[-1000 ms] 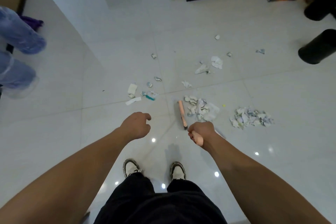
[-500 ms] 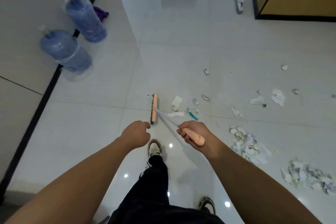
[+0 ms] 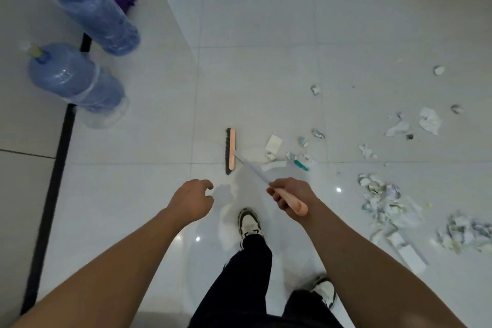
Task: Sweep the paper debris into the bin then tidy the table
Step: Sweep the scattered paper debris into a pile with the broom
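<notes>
Two hands up — my right hand [image 3: 288,198] fisted on the broom [image 3: 230,150] handle, shaft slanting forward-left, head lengthwise away from me; left hand [image 3: 190,201] loosely curled, empty.

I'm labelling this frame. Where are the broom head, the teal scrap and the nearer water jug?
broom head [image 3: 231,151]: head view, on the orange back.
teal scrap [image 3: 301,165]: head view, mid-strip.
nearer water jug [image 3: 72,76]: head view, on the blue body.

No text, label, brand, number or sign can be read anywhere: the paper scraps [image 3: 383,202] show only blurred print, and the water bottles [image 3: 77,80] carry no legible label.
</notes>
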`<state>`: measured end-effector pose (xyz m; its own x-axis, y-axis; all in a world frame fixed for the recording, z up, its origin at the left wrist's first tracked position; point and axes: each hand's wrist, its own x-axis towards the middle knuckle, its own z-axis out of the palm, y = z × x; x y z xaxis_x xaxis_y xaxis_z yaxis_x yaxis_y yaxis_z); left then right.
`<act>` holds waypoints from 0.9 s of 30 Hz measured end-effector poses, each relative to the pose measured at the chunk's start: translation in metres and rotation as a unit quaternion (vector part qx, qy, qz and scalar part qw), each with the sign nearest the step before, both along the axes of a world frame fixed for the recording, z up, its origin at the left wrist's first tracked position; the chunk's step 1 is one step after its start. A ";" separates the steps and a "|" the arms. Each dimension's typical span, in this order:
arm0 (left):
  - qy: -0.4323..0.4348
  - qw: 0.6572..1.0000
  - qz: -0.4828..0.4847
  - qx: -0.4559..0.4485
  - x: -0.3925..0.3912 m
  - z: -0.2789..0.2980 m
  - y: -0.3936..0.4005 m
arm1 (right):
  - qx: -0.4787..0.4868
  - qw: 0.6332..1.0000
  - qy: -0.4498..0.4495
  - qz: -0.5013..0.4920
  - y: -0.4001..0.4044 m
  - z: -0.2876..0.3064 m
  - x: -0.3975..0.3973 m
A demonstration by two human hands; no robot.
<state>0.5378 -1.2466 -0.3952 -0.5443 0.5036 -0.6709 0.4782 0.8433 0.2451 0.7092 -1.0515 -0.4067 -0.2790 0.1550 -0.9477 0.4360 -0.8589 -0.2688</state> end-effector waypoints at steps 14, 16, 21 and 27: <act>-0.057 0.977 -0.196 0.058 0.047 -0.012 0.170 | 0.121 0.955 -0.198 -0.183 0.063 0.038 0.160; -0.056 0.975 -0.207 0.057 0.048 -0.012 0.177 | 0.135 0.946 -0.217 -0.197 0.068 0.040 0.158; -0.055 0.976 -0.207 0.048 0.043 -0.006 0.199 | 0.128 0.946 -0.182 -0.234 0.087 0.049 0.143; -0.042 0.977 -0.194 0.073 0.033 0.014 0.232 | 0.116 0.974 -0.052 -0.186 0.119 0.057 0.106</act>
